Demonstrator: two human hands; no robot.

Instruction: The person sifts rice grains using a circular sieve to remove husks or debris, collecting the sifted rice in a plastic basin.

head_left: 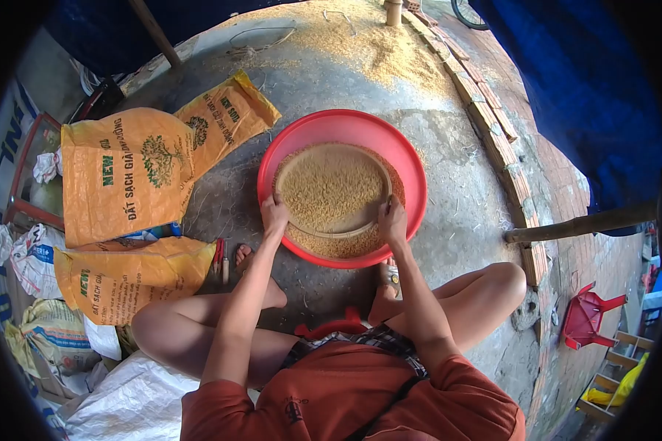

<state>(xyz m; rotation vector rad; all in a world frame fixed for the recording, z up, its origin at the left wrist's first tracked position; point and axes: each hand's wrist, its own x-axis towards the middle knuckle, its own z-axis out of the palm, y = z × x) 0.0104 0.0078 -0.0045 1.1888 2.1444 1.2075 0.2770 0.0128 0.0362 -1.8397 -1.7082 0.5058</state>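
A round sieve [332,234] with pale grain [331,187] in it is held over a large red basin [417,173]. My left hand [274,214] grips the sieve's rim at its lower left, and my right hand [392,220] grips the rim at its right. The fingers of both hands are closed round the rim. More grain lies in the basin below and around the sieve. The grain inside the sieve looks blurred.
Orange sacks [125,176] stand and lie at the left, with red-handled pliers [219,253] near my foot. Loose grain [390,51] covers the floor at the top. Bricks [493,147], a wooden pole [581,223] and a red stool [590,316] are at the right.
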